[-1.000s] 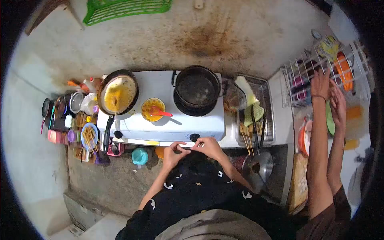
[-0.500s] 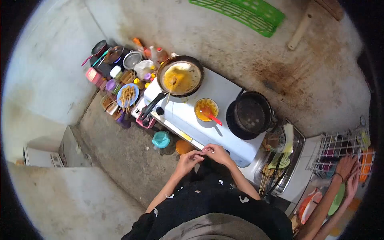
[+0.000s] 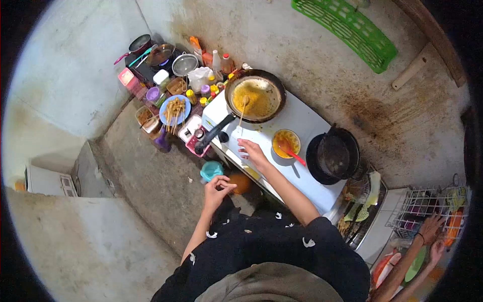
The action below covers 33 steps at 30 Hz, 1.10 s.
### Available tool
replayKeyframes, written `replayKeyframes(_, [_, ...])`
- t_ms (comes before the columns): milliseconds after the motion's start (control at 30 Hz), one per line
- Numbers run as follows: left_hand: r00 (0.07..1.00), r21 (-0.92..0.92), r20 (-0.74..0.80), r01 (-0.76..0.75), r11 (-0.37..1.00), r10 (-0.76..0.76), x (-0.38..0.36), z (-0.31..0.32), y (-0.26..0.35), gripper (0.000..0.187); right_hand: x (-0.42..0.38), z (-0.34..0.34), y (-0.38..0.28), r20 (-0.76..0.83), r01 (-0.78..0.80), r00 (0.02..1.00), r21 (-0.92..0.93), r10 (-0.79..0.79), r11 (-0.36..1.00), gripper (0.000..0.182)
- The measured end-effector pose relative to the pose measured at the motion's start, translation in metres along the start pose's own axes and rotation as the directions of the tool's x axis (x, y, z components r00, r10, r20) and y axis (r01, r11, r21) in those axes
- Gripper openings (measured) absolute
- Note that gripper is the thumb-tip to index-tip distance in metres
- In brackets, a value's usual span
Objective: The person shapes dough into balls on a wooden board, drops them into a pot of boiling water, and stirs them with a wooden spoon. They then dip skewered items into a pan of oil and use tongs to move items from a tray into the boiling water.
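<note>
My right hand (image 3: 253, 153) is over the white stove top (image 3: 261, 137), fingers apart and empty, just below the skewer (image 3: 242, 115) that leans out of the frying pan (image 3: 270, 79). Yellow food lies at the skewer's upper end inside the pan. To the right of the hand is a bowl (image 3: 286, 136) of orange-yellow mixture with a red spoon (image 3: 296, 158). My left hand (image 3: 218, 190) hovers near the stove's front edge by a turquoise container (image 3: 212, 170); its thumb and fingers curl towards each other, and anything between them is too small to make out.
A black pot (image 3: 338, 155) sits on the right burner. Left of the stove are a blue plate (image 3: 186, 111) of skewers, jars and bottles. At the far right, another person's hands (image 3: 431, 229) are by a white wire rack (image 3: 402, 214).
My two hands have moved apart; the right one has reached forward over the stove towards the skewer, while the left stays low. The view has shifted, and the other person's hands are slightly lower.
</note>
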<state>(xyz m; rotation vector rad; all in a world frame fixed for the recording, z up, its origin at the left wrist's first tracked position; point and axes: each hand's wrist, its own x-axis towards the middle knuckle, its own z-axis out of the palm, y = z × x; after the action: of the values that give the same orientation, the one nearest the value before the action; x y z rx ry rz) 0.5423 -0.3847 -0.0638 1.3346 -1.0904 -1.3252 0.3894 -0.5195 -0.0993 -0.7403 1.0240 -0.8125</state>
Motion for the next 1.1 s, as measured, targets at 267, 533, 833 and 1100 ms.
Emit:
replayKeyframes(267, [0.989, 0.066, -0.012, -0.143, 0.988, 0.144, 0.085, -0.072, 0.021, 0.022, 0.058, 0.017, 0.003, -0.089, -0.035, 0.992, 0.488, 0.089, 0.872, 0.031])
replayKeyframes(533, [0.99, 0.109, 0.08, -0.123, 0.986, 0.115, 0.125, -0.108, 0.022, 0.019, 0.049, 0.03, 0.003, -0.312, 0.058, 0.945, 0.457, 0.099, 0.888, 0.026])
replayKeyframes(833, [0.994, -0.018, 0.064, -0.088, 0.996, 0.089, 0.131, -0.102, 0.016, 0.022, 0.04, 0.004, -0.011, -0.548, 0.153, 0.826, -0.006, -0.131, 0.988, 0.024])
replayKeyframes(1100, [0.992, 0.012, 0.074, -0.105, 0.994, 0.104, 0.131, -0.085, 0.019, 0.02, 0.025, -0.006, -0.044, -0.507, 0.017, 0.589, -0.771, -0.629, 0.637, 0.016])
